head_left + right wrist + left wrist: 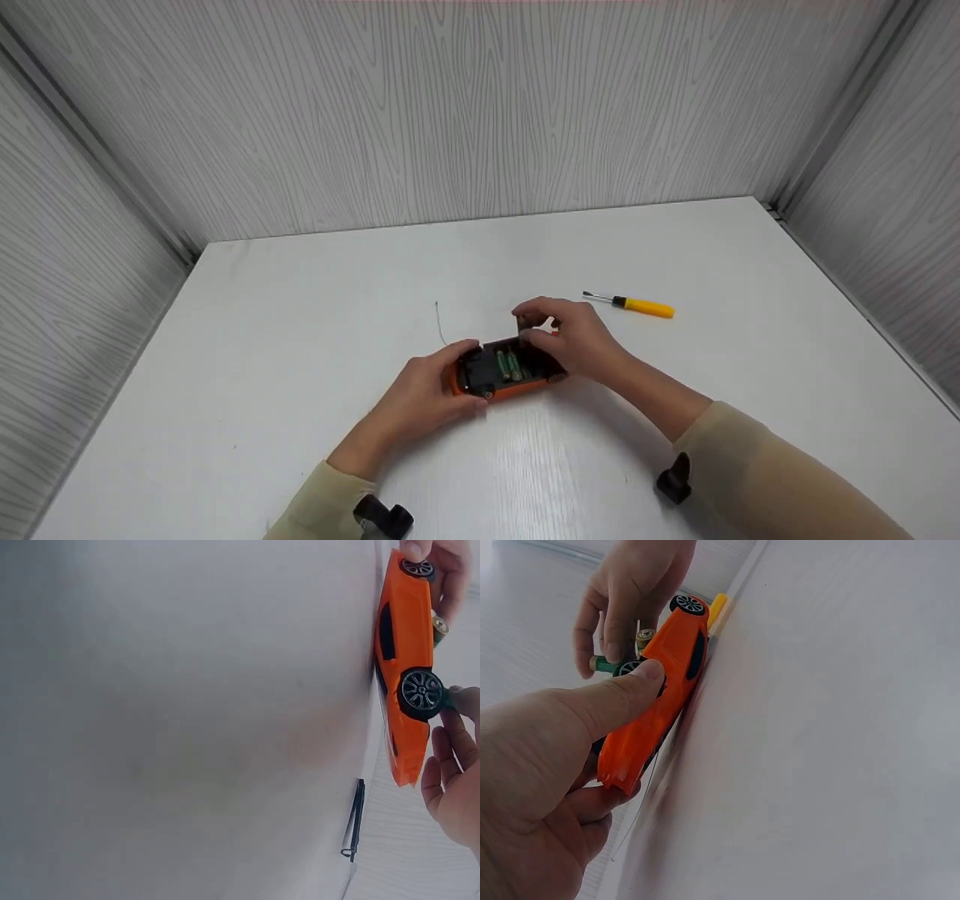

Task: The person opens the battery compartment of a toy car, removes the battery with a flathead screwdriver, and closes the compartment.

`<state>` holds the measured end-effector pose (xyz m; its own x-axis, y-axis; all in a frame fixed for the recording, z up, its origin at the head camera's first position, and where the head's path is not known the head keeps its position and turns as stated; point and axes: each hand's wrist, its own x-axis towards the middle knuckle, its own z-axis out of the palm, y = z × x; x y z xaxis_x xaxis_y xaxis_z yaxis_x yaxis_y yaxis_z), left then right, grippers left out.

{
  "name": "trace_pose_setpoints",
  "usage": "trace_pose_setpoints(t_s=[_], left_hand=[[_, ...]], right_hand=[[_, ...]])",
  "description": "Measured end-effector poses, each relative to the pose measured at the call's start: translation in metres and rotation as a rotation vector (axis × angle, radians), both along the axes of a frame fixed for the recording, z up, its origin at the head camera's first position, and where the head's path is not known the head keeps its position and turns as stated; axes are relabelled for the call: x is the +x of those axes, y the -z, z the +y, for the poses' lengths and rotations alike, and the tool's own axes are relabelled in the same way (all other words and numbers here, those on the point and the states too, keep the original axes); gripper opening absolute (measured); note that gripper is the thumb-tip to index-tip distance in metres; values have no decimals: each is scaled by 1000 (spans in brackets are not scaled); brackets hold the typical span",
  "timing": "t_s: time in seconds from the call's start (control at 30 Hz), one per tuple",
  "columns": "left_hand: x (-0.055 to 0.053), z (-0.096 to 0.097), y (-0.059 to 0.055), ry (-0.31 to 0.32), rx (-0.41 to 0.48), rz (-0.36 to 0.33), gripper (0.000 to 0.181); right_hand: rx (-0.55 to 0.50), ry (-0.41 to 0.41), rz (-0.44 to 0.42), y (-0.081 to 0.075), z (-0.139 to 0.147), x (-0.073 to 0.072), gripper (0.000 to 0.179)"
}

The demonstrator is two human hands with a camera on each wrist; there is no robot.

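Observation:
An orange toy car (517, 391) lies upside down on the white table, its black underside facing up. Several green batteries (510, 365) sit side by side in the open battery compartment. My left hand (424, 394) grips one end of the car, thumb on the near side by a wheel (630, 668) and fingers on the far side. Over the other end, my right hand (581, 337) pinches a green battery (600, 664) between thumb and fingers, just above the compartment. A second battery's end (646, 635) shows behind it in the left wrist view.
A screwdriver (649, 308) with a yellow handle lies to the right, beyond my right hand. From the car's far side a thin wire antenna (440, 324) sticks out over the table (315, 315). Wood-grain panels (480, 112) enclose the back and both sides.

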<state>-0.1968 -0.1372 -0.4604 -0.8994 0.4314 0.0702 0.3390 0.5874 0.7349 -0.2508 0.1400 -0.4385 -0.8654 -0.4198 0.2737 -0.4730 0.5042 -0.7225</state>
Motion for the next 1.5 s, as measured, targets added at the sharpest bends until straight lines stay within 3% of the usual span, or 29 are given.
trace_pose_setpoints(t_s=[0.33, 0.7, 1.5], left_hand=[[0, 2, 0, -17, -7, -17, 80], [1, 0, 2, -7, 3, -7, 78], [-2, 0, 2, -3, 16, -14, 78]], right_hand=[[-86, 65, -132, -11, 32, 0, 32], [-53, 155, -89, -8, 77, -5, 30], [73, 213, -275, 10, 126, -8, 32]])
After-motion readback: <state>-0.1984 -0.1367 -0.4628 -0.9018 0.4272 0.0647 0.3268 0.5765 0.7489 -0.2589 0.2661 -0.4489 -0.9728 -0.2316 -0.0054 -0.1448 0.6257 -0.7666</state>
